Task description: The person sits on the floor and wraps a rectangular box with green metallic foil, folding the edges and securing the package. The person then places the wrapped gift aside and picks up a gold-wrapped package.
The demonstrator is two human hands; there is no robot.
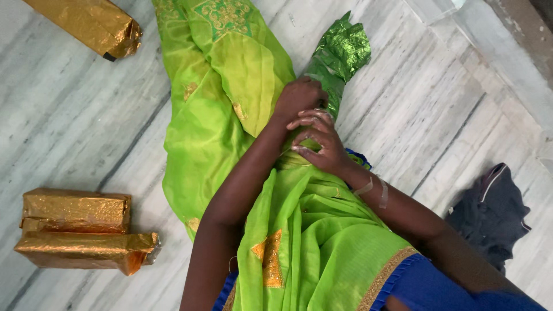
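A package wrapped in shiny green foil (341,55) lies on my lap, over bright green embroidered cloth (230,86), with its crumpled far end pointing away from me. My left hand (299,97) is closed around the middle of the package. Just below it, my right hand (318,141) has its fingers curled and presses on the package's near end. Short strips of clear tape (371,189) are stuck on my right forearm. The package's near end is hidden under my hands.
Two gold-foil parcels (80,230) lie stacked on the grey marble floor (75,115) at the left. Another gold parcel (92,23) sits at the top left. A dark bundle of cloth (492,213) lies at the right.
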